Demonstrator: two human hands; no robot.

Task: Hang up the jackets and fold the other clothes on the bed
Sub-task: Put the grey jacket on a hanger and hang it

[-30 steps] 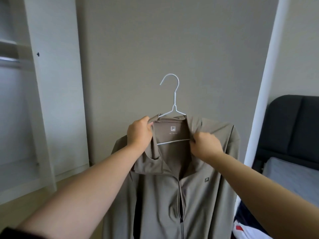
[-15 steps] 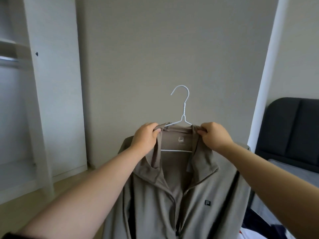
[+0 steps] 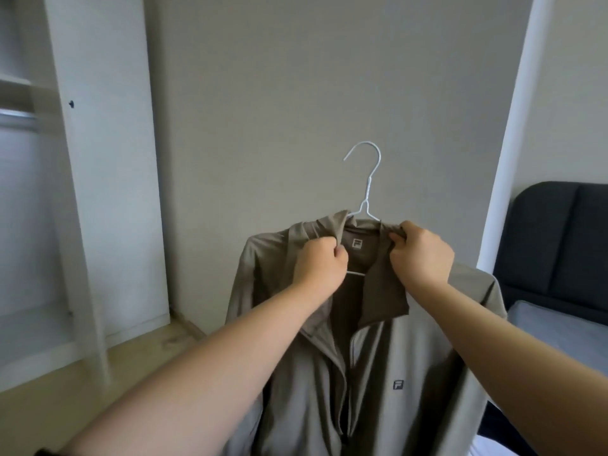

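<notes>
Both of your hands are holding the jacket (image 3: 378,363) up before the wall (image 3: 296,93): your left hand (image 3: 320,268) is gripping one collar flap, your right hand (image 3: 419,255) pinching the other, over the white hanger (image 3: 368,189).

1 jacket (image 3: 394,350), 1 hanger (image 3: 368,189), 2 hands (image 3: 320,268) (image 3: 421,258), 1 bed (image 3: 559,324).

Soft, even, dimmish daylight; left edge blurred, wide-angle bending at the sides.
</notes>
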